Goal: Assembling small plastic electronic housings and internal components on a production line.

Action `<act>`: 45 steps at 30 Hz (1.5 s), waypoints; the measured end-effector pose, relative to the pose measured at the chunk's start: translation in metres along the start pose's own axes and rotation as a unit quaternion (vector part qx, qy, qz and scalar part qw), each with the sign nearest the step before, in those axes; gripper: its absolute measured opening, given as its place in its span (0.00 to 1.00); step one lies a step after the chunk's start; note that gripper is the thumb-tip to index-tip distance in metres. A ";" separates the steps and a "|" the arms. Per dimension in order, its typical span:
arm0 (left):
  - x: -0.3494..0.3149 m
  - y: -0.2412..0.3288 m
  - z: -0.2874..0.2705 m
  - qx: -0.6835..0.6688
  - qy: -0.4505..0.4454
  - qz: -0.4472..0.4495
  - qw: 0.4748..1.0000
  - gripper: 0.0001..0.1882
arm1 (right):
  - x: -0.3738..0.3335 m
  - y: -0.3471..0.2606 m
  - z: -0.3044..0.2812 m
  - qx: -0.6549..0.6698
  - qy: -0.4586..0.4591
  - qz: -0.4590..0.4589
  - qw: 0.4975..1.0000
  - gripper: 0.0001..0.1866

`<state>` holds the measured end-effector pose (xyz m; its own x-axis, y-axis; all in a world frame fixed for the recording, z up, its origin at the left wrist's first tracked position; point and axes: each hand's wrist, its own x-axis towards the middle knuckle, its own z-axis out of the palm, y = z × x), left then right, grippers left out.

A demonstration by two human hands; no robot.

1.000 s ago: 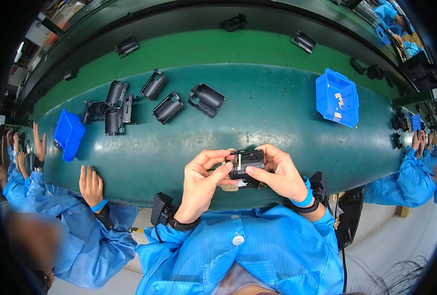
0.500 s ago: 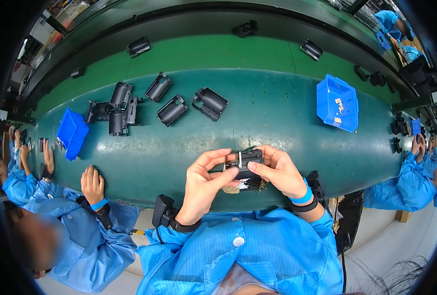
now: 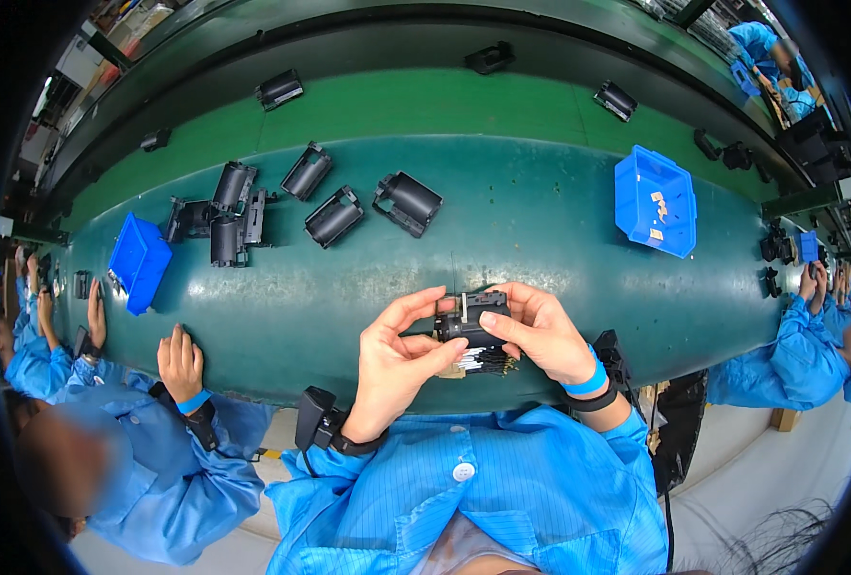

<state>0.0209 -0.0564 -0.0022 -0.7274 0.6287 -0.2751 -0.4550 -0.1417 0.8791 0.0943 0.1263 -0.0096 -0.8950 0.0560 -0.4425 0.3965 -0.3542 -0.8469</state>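
Observation:
A small black plastic housing [image 3: 470, 328] with a pale metallic strip across it is held up between my two hands, just above the table's near edge. My left hand [image 3: 394, 353] pinches its left end, thumb at the lower edge and fingers above. On the right end, my right hand [image 3: 543, 337] keeps its thumb pressed on top, with the fingers curled behind. Below the housing lies a bundle of short wires [image 3: 488, 360] with black and white ends, partly hidden by the hands. Several similar black housings [image 3: 411, 203] lie farther off on the green table [image 3: 531, 259].
A blue bin [image 3: 679, 201] with small tan pieces stands right of centre; another blue bin [image 3: 143, 264] tilts at the left. Black housings [image 3: 616, 101] ride on the green belt [image 3: 425, 101] behind. A co-worker's hand [image 3: 180, 362] rests on the table edge at my left.
The housings on the far belt have shifted slightly to the right. My left thumb has slid a little lower on the held housing; both hands still grip it.

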 end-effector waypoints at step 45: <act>0.000 -0.003 0.002 0.017 0.027 0.023 0.999 0.31 | -0.010 0.003 0.001 -0.090 0.018 -0.135 0.987 0.29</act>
<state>0.0237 -0.0542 -0.0041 -0.7739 0.5805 -0.2533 -0.4029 -0.1426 0.9041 0.1038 0.1239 -0.0073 -0.9667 0.1593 -0.2001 0.1766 -0.1501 -0.9728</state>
